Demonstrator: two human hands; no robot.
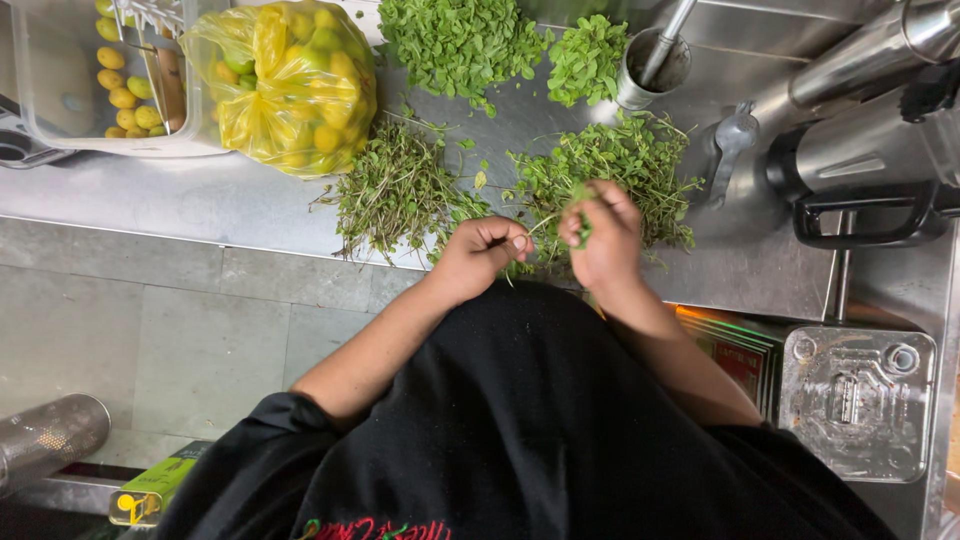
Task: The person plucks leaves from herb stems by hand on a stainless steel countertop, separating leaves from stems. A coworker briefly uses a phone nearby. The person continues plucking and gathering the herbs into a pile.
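Stainless steel counter (230, 200) runs across the frame above a grey tiled floor. Right hand (603, 237) has its fingers pressed together on a leafy herb sprig (581, 215), lifted just over a loose heap of unpicked herbs (610, 175). Left hand (483, 255) is curled with thumb and forefinger pinching a thin stem; the stem is hard to trace against the greens. Beside it lies a pile of stripped stalks (400, 190). Farther back: picked leaves (455, 40), cut off at the top edge, a metal cup (650, 70), and a yellow bag of fruit (290, 80). Blender jug (870, 160) is partly out of frame at right.
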